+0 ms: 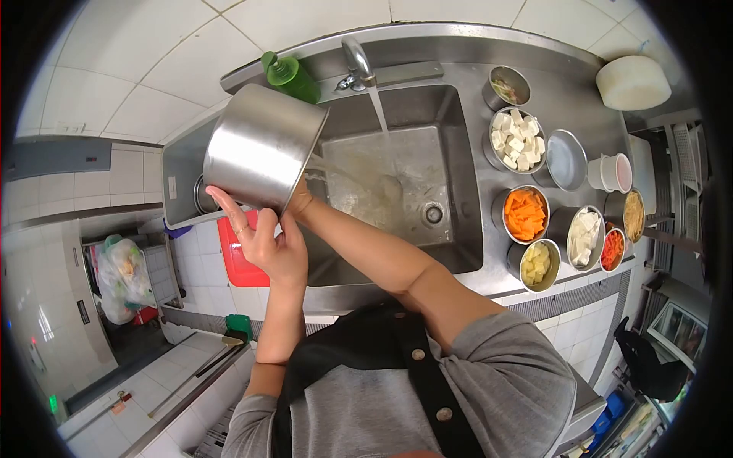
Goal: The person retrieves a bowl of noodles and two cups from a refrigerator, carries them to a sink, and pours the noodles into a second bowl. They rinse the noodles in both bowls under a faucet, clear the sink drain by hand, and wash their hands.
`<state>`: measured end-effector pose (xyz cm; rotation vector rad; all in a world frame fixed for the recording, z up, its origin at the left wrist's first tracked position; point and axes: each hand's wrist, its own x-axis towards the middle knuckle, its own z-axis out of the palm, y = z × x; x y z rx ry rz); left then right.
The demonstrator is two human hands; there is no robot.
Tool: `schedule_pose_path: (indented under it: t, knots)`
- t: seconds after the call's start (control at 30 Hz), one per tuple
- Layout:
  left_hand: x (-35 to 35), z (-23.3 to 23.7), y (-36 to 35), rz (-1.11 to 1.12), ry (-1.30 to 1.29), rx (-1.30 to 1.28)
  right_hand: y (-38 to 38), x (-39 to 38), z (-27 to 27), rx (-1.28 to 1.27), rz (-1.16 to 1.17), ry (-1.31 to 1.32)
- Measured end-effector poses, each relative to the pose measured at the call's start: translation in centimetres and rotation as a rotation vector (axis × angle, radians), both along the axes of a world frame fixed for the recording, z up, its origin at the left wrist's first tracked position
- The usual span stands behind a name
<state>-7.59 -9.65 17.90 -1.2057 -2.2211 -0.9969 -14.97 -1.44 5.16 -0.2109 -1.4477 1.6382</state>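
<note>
Left hand (273,248), fingers partly spread, touches one tilted, silver metal pot (263,145); right hand (302,200), fingers hidden, opening unclear. Seven round food containers (563,231) stand right.

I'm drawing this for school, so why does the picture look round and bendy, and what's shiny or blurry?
Head view: the corners are black, and the wall tiles and counter's back edge curve, probably from a wide lens. Head view: bright glare streaks the metal pot. Head view: the tap water looks smeary.
</note>
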Motion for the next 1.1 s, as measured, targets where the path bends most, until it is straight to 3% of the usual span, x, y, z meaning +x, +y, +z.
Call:
schedule_pose_path:
  t: [0.13,0.23,0.3,0.37,0.47,0.5,0.57,0.6,0.7,0.77,0.87,0.97,1.1]
  knots:
    - [-0.3,-1.3,1.3,-0.026,0.047,0.097,2.3,0.6,-0.6,0.172,-0.116,0.006]
    - [-1.9,-5.6,2.9,-0.036,-0.131,0.236,5.4,2.4,0.0,0.297,-0.304,-0.083]
    - [-3.3,-8.8,4.0,0.009,-0.608,0.325,7.0,4.3,0.7,0.327,-0.314,-0.339]
    - [-5.0,-11.6,5.3,0.112,-1.371,0.362,9.1,6.5,0.4,0.440,-0.209,-0.730]
    - [-9.8,-23.3,6.7,0.004,-2.025,0.400,13.6,5.8,-4.1,0.400,-0.014,-1.130]
    - [-8.5,-24.0,8.1,0.026,-2.194,0.466,15.8,5.3,-5.3,0.393,0.054,-1.282]
    - [-6.8,-25.5,10.0,0.115,-2.349,0.394,20.0,5.9,-6.1,0.105,0.117,-1.293]
    - [-6.1,-26.0,11.0,0.116,-2.333,0.388,21.8,6.3,-6.4,-0.039,0.148,-1.284]
    - [-4.7,-27.5,13.9,0.102,-2.330,0.349,25.9,6.1,-6.3,0.536,0.251,-1.461]
    - [-5.7,-28.6,15.7,0.078,-2.387,0.290,26.2,7.4,-2.8,0.682,0.202,-1.463]
    - [-6.6,-28.1,17.0,0.047,-2.319,0.175,26.5,5.8,-4.5,0.605,0.186,-1.397]
    - [-6.3,-26.5,18.5,-0.034,-2.206,0.024,26.6,4.4,-6.7,0.668,0.354,-1.463]
    - [-5.9,-23.6,17.9,-0.120,-2.043,-0.008,21.8,12.1,-0.7,0.846,0.337,-1.145]
